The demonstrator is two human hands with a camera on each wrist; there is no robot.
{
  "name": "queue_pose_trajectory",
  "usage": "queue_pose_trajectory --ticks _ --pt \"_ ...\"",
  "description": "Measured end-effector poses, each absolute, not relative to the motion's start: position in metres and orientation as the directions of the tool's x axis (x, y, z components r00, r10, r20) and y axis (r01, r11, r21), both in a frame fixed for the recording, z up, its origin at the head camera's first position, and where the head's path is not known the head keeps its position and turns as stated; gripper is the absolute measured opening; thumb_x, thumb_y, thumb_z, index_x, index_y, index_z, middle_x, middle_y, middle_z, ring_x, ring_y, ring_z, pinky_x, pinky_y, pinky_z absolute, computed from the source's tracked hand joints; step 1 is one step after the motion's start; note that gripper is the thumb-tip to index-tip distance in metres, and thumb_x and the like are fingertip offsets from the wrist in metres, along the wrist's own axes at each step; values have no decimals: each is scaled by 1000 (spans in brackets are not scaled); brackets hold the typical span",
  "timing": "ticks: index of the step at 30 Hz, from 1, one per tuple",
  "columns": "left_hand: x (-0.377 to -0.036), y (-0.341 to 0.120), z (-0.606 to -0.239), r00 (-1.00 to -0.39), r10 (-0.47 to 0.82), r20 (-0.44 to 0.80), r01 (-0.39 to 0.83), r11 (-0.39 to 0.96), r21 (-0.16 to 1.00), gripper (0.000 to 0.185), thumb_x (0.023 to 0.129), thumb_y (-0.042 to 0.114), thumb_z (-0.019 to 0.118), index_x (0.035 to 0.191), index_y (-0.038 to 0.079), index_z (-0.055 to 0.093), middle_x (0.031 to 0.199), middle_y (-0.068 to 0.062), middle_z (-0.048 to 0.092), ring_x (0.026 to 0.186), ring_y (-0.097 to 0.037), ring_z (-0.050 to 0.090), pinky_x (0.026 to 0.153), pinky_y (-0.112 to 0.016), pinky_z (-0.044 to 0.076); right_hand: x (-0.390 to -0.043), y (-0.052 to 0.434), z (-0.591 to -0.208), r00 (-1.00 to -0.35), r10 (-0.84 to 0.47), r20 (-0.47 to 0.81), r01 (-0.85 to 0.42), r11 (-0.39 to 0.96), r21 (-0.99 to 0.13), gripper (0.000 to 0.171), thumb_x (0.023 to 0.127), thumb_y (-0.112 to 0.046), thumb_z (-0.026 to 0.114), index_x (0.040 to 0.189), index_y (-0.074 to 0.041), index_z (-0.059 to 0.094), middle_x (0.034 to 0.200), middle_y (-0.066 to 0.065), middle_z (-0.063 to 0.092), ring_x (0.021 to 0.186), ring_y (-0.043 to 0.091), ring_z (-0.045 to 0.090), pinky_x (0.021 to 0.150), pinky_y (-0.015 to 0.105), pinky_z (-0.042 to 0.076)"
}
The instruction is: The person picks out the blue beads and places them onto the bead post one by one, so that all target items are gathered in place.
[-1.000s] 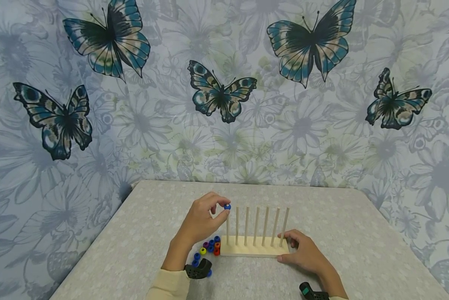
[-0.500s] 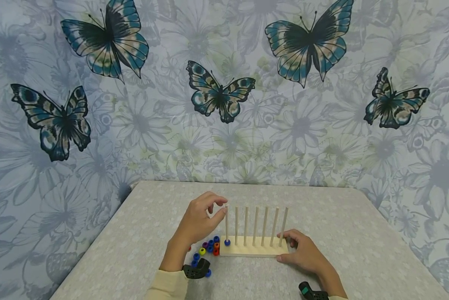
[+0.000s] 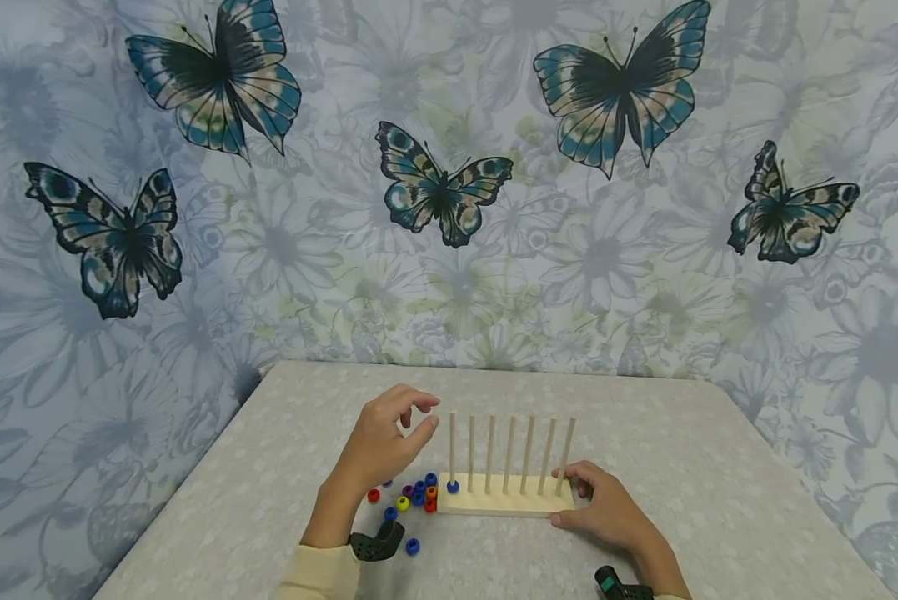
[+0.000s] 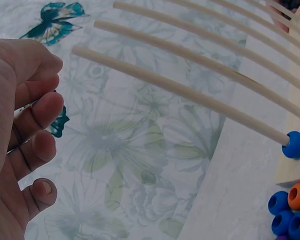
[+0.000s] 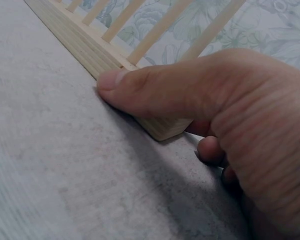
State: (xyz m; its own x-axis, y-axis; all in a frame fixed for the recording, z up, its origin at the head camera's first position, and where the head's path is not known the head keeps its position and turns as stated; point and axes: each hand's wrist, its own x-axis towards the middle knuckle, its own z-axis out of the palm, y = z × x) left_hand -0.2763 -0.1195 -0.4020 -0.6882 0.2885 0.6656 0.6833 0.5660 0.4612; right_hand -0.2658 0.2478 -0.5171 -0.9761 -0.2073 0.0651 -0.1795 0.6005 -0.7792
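Observation:
A wooden peg stand (image 3: 504,502) with a row of upright pegs sits on the table. At the foot of its leftmost peg (image 3: 452,442) rests a blue bead (image 3: 453,487), threaded on; the left wrist view also has this blue bead (image 4: 293,145). My left hand (image 3: 383,429) hovers just left of that peg's top, fingers loosely bent, thumb and forefinger apart, holding nothing. With my right hand (image 3: 606,504) I grip the stand's right end. In the right wrist view the thumb (image 5: 140,92) presses the front edge, while other fingers lie behind the end, partly hidden.
Loose beads cluster left of the stand: a yellow bead (image 3: 403,503), a red bead (image 3: 373,495), an orange bead (image 3: 431,492) and several blue ones. One blue bead (image 3: 413,547) lies nearer me. Behind the table (image 3: 644,433) rises a butterfly-patterned wall (image 3: 449,292).
The blue bead left my left fingers and dropped down the leftmost peg to the base. My left hand then drew away to the left. The right hand kept its grip.

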Motion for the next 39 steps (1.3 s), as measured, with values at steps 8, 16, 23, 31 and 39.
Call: queue_pose_trajectory --ticks 8,16,23,31,39 --pt "-269 -133 -400 -720 286 632 649 602 466 21 91 21 73 110 29 71 96 15 64 72 -15 54 58 -22 43 -266 250 -518 -975 -214 58 -176 589 -789 62 66 -38 93 121 -28 67 102 -3 60 88 17 45 73 26 40" --pt "-259 -153 -414 -762 272 588 601 635 485 23 91 22 74 112 31 70 95 18 62 71 -15 53 58 -21 42 -265 247 -519 -976 -212 54 -170 579 -797 61 65 -36 93 120 -28 67 103 -4 61 89 18 45 74 26 39" --pt "-249 -164 -434 -808 241 538 550 638 539 23 91 21 75 110 33 70 93 20 60 71 -13 52 57 -21 43 -264 248 -517 -976 -211 51 -169 590 -790 61 66 -37 93 120 -28 67 101 -3 59 89 18 45 73 26 39" --pt "-240 -175 -455 -852 205 482 488 645 588 27 89 18 77 106 37 69 90 21 61 70 -7 51 56 -20 44 -265 248 -518 -978 -204 49 -165 609 -776 61 66 -40 93 120 -28 67 102 -3 60 89 17 45 73 26 39" --pt "-241 -181 -469 -862 247 442 492 620 612 31 88 17 77 104 42 69 89 21 63 68 -6 51 55 -20 43 -265 250 -518 -977 -207 45 -163 601 -782 61 65 -39 93 120 -28 68 104 -4 61 88 18 45 73 26 38"
